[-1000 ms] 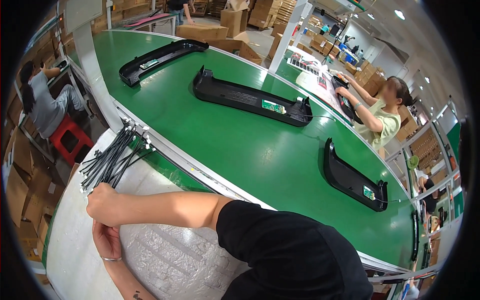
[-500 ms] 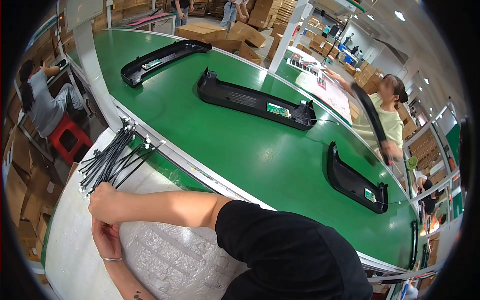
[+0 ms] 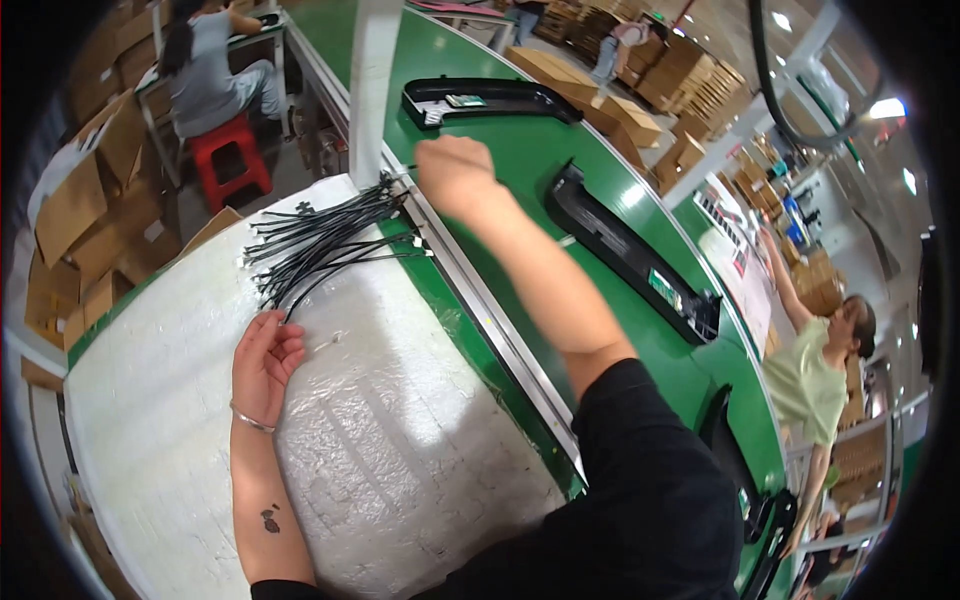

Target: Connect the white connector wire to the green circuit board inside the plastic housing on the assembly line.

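A bundle of thin black cables (image 3: 325,240) with small white connectors lies on the white foam-covered table (image 3: 400,390). My left hand (image 3: 268,360) is palm up at the bundle's near end, its fingers curled and the fingertips closed on the end of one black cable. Beyond the bundle, my right hand (image 3: 455,175) is raised above the edge of the green belt, closed in a fist and slightly blurred. A short dark end pokes out beside it, but what it holds is hidden. A small white connector (image 3: 567,240) shows beside my right forearm.
Long black plastic housings (image 3: 625,245) with green circuit boards (image 3: 665,290) lie on the green belt (image 3: 520,160). A metal rail and white post (image 3: 375,90) border it. A co-worker in a light yellow top (image 3: 808,375) reaches across opposite. Another person sits on a red stool (image 3: 228,160).
My right hand has left my left hand and moved up past the cables to the belt's edge. The view has swung left. The co-worker has lowered the housing they were holding.
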`<state>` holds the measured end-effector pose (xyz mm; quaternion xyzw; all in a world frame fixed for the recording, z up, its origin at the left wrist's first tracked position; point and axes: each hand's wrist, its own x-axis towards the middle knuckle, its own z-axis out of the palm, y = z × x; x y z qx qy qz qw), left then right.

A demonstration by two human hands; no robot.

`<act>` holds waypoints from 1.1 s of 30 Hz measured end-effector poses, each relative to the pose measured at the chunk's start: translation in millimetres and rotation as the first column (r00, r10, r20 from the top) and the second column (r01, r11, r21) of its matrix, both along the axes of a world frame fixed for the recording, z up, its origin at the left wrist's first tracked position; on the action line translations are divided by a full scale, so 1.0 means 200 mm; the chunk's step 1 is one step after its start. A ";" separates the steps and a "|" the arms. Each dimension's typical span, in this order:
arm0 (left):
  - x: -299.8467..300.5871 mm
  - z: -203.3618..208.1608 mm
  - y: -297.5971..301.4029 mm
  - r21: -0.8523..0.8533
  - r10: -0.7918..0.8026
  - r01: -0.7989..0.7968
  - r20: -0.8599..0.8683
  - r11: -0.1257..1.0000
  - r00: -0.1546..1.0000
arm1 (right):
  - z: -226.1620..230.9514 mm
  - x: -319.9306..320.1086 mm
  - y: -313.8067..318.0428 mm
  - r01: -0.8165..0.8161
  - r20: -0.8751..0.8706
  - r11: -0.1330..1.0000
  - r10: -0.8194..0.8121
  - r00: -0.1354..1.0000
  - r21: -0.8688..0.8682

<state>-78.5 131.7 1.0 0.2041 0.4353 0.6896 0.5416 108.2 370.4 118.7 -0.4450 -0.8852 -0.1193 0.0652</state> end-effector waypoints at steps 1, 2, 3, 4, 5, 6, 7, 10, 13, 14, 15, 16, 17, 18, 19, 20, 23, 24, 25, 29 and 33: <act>0.00 0.00 -0.01 -0.003 0.023 -0.023 0.006 1.000 1.000 | -0.06 0.02 0.13 0.024 -0.007 0.999 -0.024 1.000 0.044; 0.00 0.01 -0.03 0.003 0.016 -0.016 0.008 1.000 1.000 | -0.13 0.03 0.26 0.051 -0.021 0.995 -0.049 0.999 0.088; -0.01 0.00 -0.03 0.008 0.004 -0.004 0.008 1.000 1.000 | -0.19 0.04 0.39 0.034 -0.024 0.996 -0.032 0.999 0.082; -0.01 -0.01 -0.04 0.004 0.022 -0.022 0.007 1.000 1.000 | -0.25 0.04 0.51 0.015 -0.029 0.997 -0.012 0.999 0.076; 0.00 -0.02 -0.04 -0.011 0.034 -0.034 -0.013 0.999 0.999 | -0.29 0.02 0.61 0.037 -0.077 0.994 -0.029 0.997 0.105; 0.01 -0.02 -0.03 -0.028 0.044 -0.045 -0.032 0.999 0.999 | -0.32 -0.01 0.70 0.060 -0.124 0.990 -0.044 0.991 0.129; 0.01 -0.02 -0.04 -0.012 0.045 -0.046 -0.022 0.999 0.999 | -0.31 -0.08 0.77 0.102 -0.127 0.994 -0.097 0.987 0.039; 0.02 -0.02 -0.03 -0.012 0.036 -0.036 -0.040 0.999 0.999 | -0.37 -0.22 0.97 0.130 -0.227 0.984 -0.099 0.969 0.125; 0.00 -0.01 -0.02 -0.003 0.018 -0.018 0.012 1.000 1.000 | -0.45 -0.32 1.04 0.223 -0.264 0.974 -0.228 0.937 -0.050; 0.00 0.00 -0.01 0.001 0.027 -0.027 0.015 1.000 1.000 | -0.43 -0.31 1.05 0.285 -0.257 0.946 -0.318 0.913 -0.156; 0.01 0.01 0.01 0.019 -0.003 0.002 0.049 1.000 0.999 | -0.50 -0.29 1.17 0.365 -0.299 0.921 -0.390 0.871 -0.138; -0.01 0.01 -0.01 0.023 -0.012 0.010 0.081 1.000 0.997 | -0.51 -0.30 1.10 0.359 -0.306 0.924 -0.382 0.872 -0.132; -0.02 -0.01 -0.02 0.038 -0.019 0.015 0.097 0.999 0.995 | -0.51 -0.28 1.06 0.359 -0.280 0.926 -0.376 0.883 -0.112; -0.02 -0.01 -0.02 0.047 -0.014 0.010 0.098 0.999 0.995 | -0.49 -0.24 1.02 0.363 -0.255 0.928 -0.373 0.892 -0.089; -0.02 -0.01 -0.02 0.051 -0.030 0.025 0.103 0.998 0.994 | -0.44 -0.18 0.99 0.331 -0.181 0.943 -0.331 0.926 -0.028; -0.02 -0.01 -0.03 0.051 -0.033 0.028 0.103 0.998 0.994 | -0.37 -0.15 0.91 0.282 -0.105 0.959 -0.279 0.955 0.024; -0.02 -0.01 -0.03 0.045 -0.041 0.036 0.098 0.998 0.994 | -0.08 0.11 0.72 0.090 0.056 0.977 -0.103 0.993 0.195; -0.02 -0.02 -0.04 0.061 -0.056 0.050 0.093 0.997 0.994 | 0.02 0.20 0.63 -0.002 0.086 0.970 -0.019 0.996 0.241; -0.02 -0.02 -0.05 0.045 -0.029 0.026 0.076 0.999 0.997 | 0.14 0.30 0.51 -0.079 0.061 0.956 0.064 0.996 0.282; 0.06 0.01 -0.02 0.051 0.054 -0.044 -0.225 0.998 0.973 | 0.54 0.76 -0.19 -0.299 0.003 0.887 0.318 0.948 0.351; 0.32 0.21 -0.10 0.253 0.224 -0.025 -0.800 0.967 0.557 | 0.62 1.02 -1.01 -0.674 0.096 0.630 0.699 0.708 0.385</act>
